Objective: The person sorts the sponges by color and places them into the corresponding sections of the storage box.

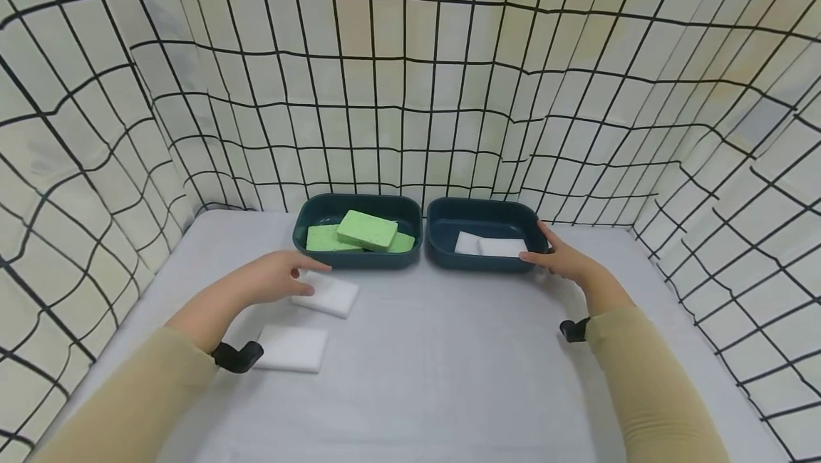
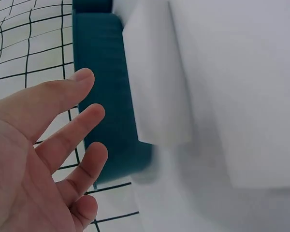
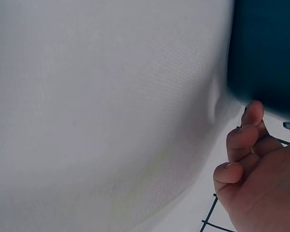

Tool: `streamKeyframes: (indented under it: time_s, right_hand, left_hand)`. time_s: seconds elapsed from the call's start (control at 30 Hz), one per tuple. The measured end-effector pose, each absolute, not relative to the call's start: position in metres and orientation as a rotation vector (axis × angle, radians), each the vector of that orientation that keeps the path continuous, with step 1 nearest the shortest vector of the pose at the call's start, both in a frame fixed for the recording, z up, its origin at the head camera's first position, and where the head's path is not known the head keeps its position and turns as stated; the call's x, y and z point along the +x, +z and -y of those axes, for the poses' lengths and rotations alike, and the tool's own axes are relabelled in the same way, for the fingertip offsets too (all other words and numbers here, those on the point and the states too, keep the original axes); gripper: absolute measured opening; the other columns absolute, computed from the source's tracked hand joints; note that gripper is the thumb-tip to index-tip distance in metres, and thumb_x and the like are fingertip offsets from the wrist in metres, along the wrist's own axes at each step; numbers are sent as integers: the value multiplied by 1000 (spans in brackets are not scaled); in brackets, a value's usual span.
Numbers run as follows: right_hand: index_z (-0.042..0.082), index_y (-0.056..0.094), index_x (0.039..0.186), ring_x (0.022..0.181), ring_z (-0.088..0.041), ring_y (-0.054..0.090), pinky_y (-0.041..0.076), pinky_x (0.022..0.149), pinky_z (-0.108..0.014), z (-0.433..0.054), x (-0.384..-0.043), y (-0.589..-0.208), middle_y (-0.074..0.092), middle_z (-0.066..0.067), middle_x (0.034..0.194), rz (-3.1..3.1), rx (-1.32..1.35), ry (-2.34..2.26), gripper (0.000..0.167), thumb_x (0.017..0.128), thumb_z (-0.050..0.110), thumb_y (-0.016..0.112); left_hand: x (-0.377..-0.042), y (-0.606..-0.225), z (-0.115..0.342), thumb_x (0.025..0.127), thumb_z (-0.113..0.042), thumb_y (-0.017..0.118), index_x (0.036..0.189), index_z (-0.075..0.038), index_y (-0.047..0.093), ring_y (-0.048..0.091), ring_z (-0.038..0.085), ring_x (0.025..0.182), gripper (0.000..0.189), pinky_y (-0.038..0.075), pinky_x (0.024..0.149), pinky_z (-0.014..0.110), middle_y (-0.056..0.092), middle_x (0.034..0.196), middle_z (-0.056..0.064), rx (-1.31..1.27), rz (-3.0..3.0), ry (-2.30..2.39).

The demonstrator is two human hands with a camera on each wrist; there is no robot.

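My left hand (image 1: 272, 281) hovers over a white sponge block (image 1: 336, 297), its fingers spread and holding nothing. In the left wrist view, the thumb and fingertips are apart from the white block (image 2: 157, 77). Nearer to me, a second white block (image 1: 295, 349) lies flat on the table. At the right, my right hand (image 1: 564, 260) grips the end of a dark teal bin (image 1: 481, 263), the thumb at its front rim. White blocks (image 1: 503, 247) lie inside that bin. In the right wrist view, several fingers (image 3: 242, 137) curl beside the bin's wall.
A second teal bin (image 1: 355, 261) stands to the left of the first and holds several green sponges (image 1: 367, 229). Both stand at the back of a white-covered table (image 1: 436, 377). Black wire grid (image 1: 404, 107) walls rise behind and on both sides.
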State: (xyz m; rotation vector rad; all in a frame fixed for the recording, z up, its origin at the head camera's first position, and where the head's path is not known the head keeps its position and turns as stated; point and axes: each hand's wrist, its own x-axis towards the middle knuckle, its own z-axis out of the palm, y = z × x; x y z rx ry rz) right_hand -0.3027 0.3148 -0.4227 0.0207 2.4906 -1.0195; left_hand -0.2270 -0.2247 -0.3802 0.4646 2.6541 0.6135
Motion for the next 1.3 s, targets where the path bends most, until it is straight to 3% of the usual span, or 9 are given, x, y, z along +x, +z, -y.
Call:
streamKeyframes:
  time_s: [0.3, 0.5, 0.67, 1.0, 1.3]
  right_hand:
    - [38, -18, 155, 133, -53, 40, 24, 108, -71, -311, -302, -421, -8, -25, 163, -2498, 22, -1016, 111, 86, 65, 65]
    - [39, -18, 155, 134, -52, 39, 23, 110, -70, -312, -302, -421, -3, -28, 162, -2491, 30, -1020, 111, 86, 65, 65]
    - [38, -17, 156, 133, -52, 40, 24, 110, -69, -312, -302, -420, -6, -25, 163, -2501, 28, -1017, 109, 87, 64, 64]
    - [39, -17, 156, 134, -53, 39, 23, 110, -69, -317, -303, -422, -5, -26, 163, -2490, 48, -1023, 110, 87, 63, 65]
    - [38, -17, 156, 134, -53, 39, 23, 110, -69, -318, -306, -423, -6, -25, 163, -2494, 53, -1013, 110, 87, 64, 64]
  left_hand:
    - [-228, -392, 236, 88, -22, 76, 136, -19, 63, 58, 33, 109, 50, 50, 88, 50, 55, 139, 18, 485, -2662, 587]
    - [-230, -395, 239, 86, -22, 78, 136, -18, 63, 55, 39, 119, 53, 46, 96, 56, 53, 140, 21, 509, -2669, 573]
    - [-233, -398, 241, 85, -22, 79, 138, -16, 61, 57, 34, 109, 56, 48, 91, 53, 52, 141, 22, 514, -2652, 583]
    - [-239, -400, 241, 84, -20, 79, 139, -17, 60, 56, 38, 112, 58, 47, 93, 55, 49, 143, 24, 505, -2647, 569]
    - [-244, -410, 244, 83, -19, 80, 137, -13, 61, 58, 33, 105, 57, 48, 90, 51, 52, 140, 24, 549, -2638, 573]
